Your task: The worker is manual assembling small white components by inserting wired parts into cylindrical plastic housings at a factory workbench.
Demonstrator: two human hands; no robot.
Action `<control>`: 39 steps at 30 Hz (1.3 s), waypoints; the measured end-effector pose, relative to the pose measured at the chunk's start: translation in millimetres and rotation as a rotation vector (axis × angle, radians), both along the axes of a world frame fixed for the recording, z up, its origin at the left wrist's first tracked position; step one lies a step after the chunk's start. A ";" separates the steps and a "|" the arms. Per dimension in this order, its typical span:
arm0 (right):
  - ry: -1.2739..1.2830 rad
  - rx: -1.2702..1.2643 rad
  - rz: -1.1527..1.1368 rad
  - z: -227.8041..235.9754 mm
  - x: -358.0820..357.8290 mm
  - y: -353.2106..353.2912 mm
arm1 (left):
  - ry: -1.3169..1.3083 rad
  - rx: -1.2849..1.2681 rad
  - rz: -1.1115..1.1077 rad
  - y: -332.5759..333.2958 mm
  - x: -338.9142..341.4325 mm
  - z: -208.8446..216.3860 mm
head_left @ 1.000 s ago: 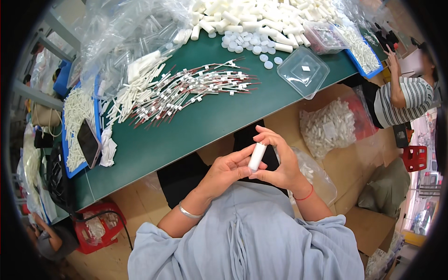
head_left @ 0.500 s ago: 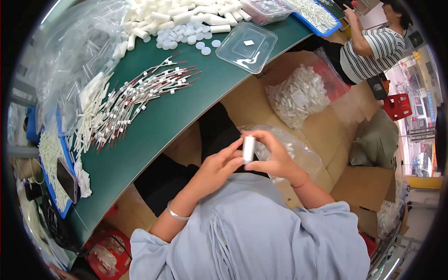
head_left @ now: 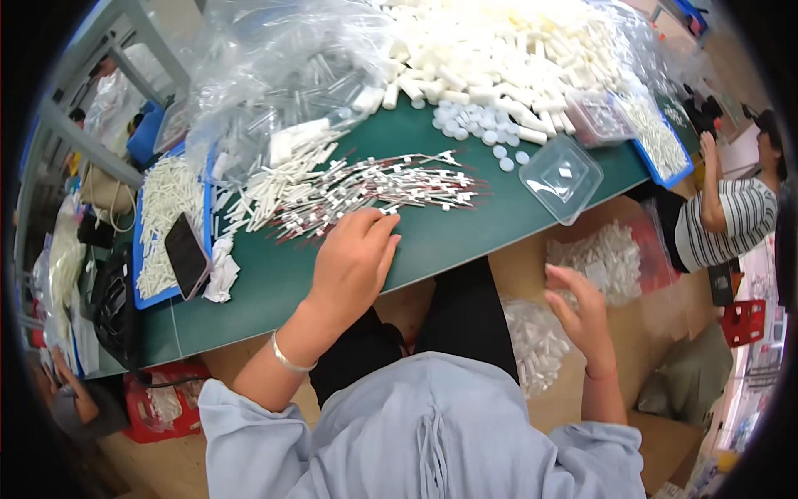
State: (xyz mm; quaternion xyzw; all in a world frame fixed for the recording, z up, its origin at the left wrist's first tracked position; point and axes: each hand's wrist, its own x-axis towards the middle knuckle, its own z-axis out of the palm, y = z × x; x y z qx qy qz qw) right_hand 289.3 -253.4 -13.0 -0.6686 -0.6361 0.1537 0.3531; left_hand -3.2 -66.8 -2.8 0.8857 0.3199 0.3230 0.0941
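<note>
On the green tabletop, a loose pile of thin white and dark red wires with small white tags [head_left: 424, 190] lies at the middle. My left hand [head_left: 353, 254] reaches over the pile's near edge, its fingers bent and slightly apart. Some of its fingertips are hidden, and nothing shows held. To the right, off the table's edge, my right hand [head_left: 584, 316] is raised with thumb and fingers apart and nothing visible between them. Beside and below it is a clear plastic bag of white cylinders [head_left: 536, 349]. A second bag of white cylinders [head_left: 607, 258] lies farther off.
White tubes [head_left: 490, 41] heap at the back, with translucent round caps [head_left: 474, 122] before them. A clear plastic lid [head_left: 561, 179] sits near the table edge. At left are a blue tray of white sticks [head_left: 173, 195] and a phone [head_left: 188, 256]. A co-worker [head_left: 731, 208] is at right.
My hands have parted. The white cylinder they held together is no longer in them. The left has gone to the wires, the right outward over the bag. The view has turned toward the table.
</note>
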 end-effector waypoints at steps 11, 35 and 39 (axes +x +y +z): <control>-0.305 0.339 0.332 6.1 -73.9 256.6 | -0.018 0.074 0.019 32.3 0.7 -4.0; -0.660 0.282 0.384 1.5 -66.0 266.2 | 0.183 -0.056 0.306 156.1 -21.3 -21.6; -0.702 0.313 0.394 0.3 -63.7 266.7 | -0.055 -0.088 0.225 142.6 -18.4 -17.1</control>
